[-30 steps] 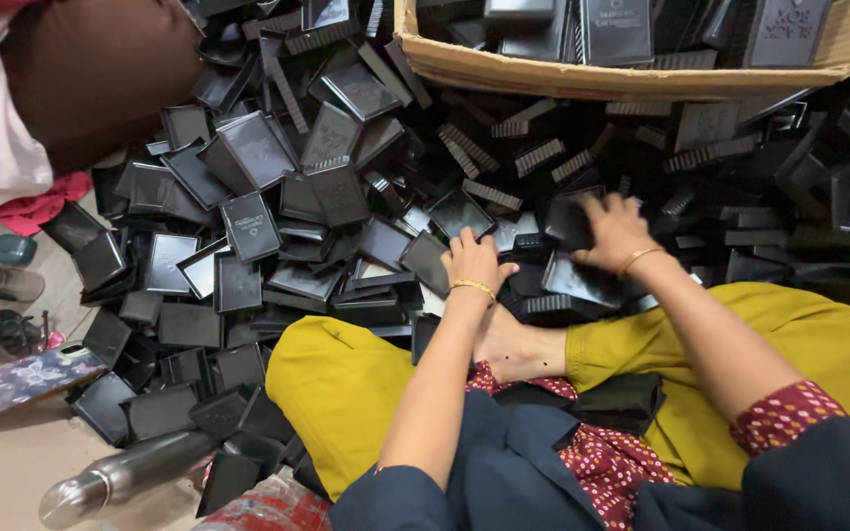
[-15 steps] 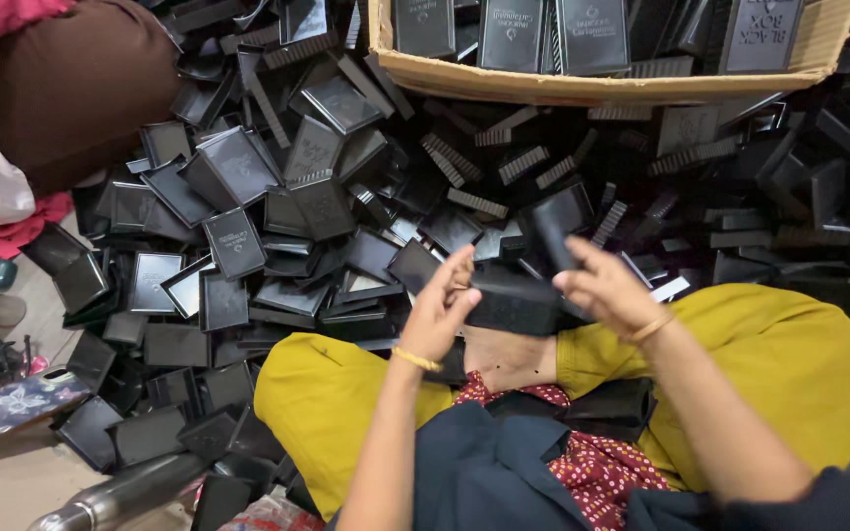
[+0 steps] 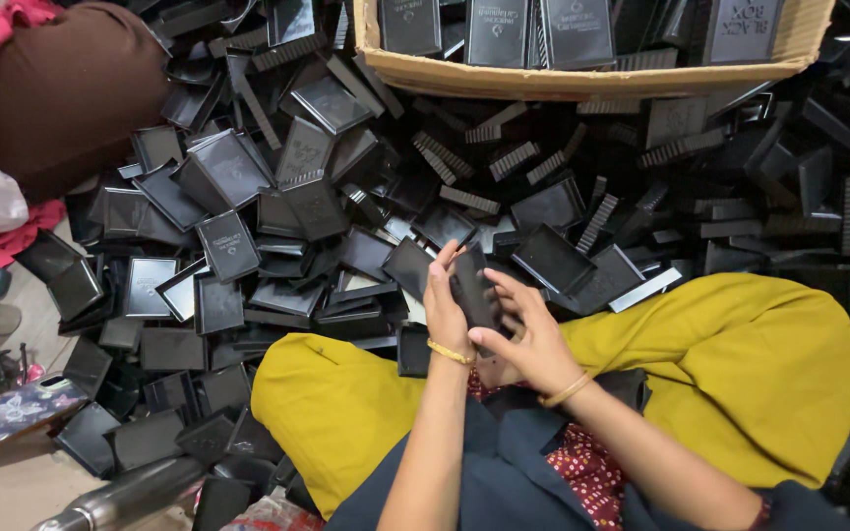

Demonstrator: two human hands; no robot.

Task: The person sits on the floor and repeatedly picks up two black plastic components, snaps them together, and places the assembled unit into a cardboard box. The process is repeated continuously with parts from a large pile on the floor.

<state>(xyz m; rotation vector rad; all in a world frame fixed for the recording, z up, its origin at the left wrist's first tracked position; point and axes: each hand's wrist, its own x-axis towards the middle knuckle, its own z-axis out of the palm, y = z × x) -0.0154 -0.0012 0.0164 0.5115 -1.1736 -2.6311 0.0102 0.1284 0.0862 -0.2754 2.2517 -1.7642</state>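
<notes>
- A black plastic case (image 3: 472, 287) was held upright over the yellow-clad lap (image 3: 740, 364), just below the heap of black trays (image 3: 277, 216).
- It was clasped by left hand (image 3: 445, 310) and right hand (image 3: 528, 339), fingers closed around it.

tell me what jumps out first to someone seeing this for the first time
A huge heap of black plastic box parts covers the floor ahead of the seated person. In the middle, the left hand and right hand together hold one black box piece above the yellow-clad knees. At the top edge, a cardboard carton holds finished black boxes standing in rows.
</notes>
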